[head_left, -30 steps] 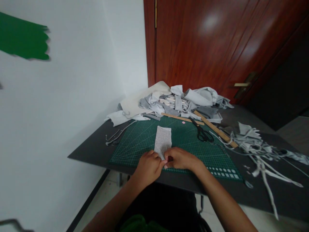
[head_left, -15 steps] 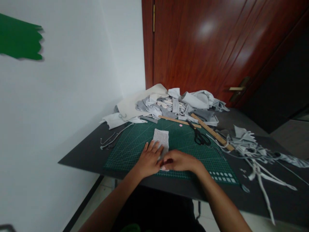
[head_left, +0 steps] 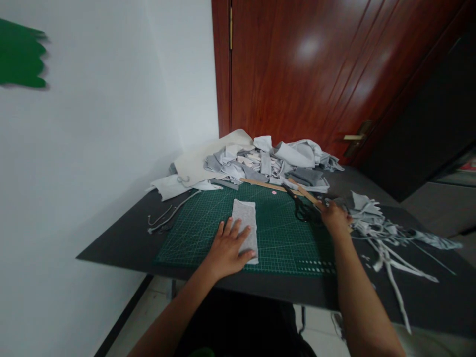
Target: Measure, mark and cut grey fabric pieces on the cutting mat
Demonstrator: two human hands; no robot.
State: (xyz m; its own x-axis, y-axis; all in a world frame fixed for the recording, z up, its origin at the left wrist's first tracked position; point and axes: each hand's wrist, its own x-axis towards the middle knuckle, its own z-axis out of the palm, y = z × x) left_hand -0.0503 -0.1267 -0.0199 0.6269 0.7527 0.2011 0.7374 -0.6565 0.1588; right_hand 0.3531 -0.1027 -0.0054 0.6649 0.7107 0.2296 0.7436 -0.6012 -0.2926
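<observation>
My left hand (head_left: 228, 249) lies flat with fingers spread on a light grey rectangular piece of fabric (head_left: 243, 210). The fabric is smooth and lies on a green cutting mat (head_left: 278, 235). Out to the right, my right hand (head_left: 335, 218) is over the near part of a wooden ruler (head_left: 307, 194), its fingers curled about it. Part of the ruler is hidden under that hand. Black-handled scissors (head_left: 303, 212) rest on the mat just left of my right hand.
A heap of grey and white fabric pieces (head_left: 301, 154) covers the table's back. A second wooden ruler (head_left: 260, 184) lies before it. Cut strips and scraps (head_left: 386, 253) spread over the right side. Thin cords (head_left: 174, 212) lie at left, near the white wall (head_left: 111, 124).
My right hand has left the grey fabric and moved right to the wooden ruler. My left hand stays on the fabric, now fully spread. The view has shifted slightly.
</observation>
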